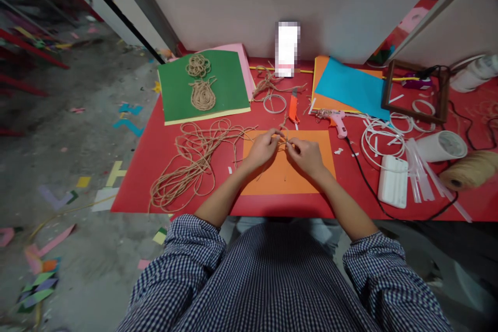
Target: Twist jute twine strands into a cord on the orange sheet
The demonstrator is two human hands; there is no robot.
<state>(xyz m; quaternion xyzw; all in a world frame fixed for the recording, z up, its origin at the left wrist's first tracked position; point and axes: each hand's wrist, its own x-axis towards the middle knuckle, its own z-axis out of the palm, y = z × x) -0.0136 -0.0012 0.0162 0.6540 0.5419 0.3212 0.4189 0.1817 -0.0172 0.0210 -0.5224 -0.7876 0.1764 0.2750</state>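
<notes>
Both hands meet over an orange sheet of paper point(268, 184) on the red table. My left hand point(264, 149) is closed, its fingers pinching thin brown twine point(280, 141). From the right, my right hand point(307, 155) pinches the same twine with thumb and fingertips, close to the left fingers. The exact shape of the twine between them is partly hidden. To the left lies a loose tangle of twine point(187, 171), with strands running toward my left hand. Past my hands are an orange cutter point(293, 109) and a white ring point(274, 104).
A green sheet point(229, 78) at the back left carries a twine flower point(198, 66) and a coiled twine piece point(203, 96). To the right are a pink glue gun point(339, 123) with a black cord, a white power bank point(392, 181), glue sticks point(418, 176) and a twine spool point(472, 170).
</notes>
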